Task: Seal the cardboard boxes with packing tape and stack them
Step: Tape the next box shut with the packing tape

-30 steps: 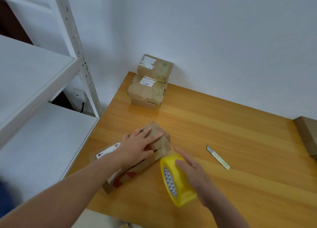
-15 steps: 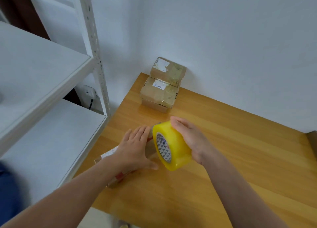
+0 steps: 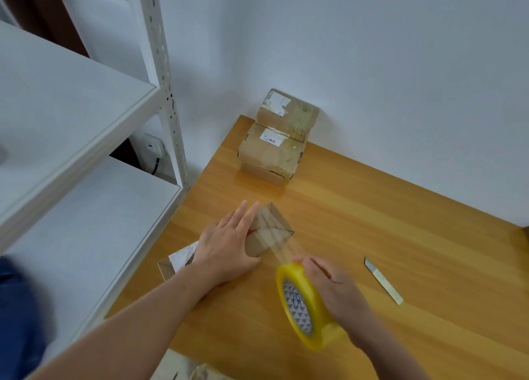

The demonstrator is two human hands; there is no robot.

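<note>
Left hand [image 3: 226,251] flat on the box [image 3: 266,233], right hand [image 3: 335,288] gripping the tape roll [image 3: 307,308] (strip stretched); cutting probably comes next.

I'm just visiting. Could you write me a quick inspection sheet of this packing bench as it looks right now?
Surface: wooden table, orange-brown.
Job's things: cardboard box near the table's left edge; yellow tape roll with a clear strip stretched to the box; stack of taped boxes in the far corner by the wall.
Clutter: cutter blade lying right of the roll.
Grippers: left hand flat on the box; right hand grips the roll.
Cables: black cable below a wall socket, behind the shelving.
Surroundings: white shelving on the left; white wall.
</note>
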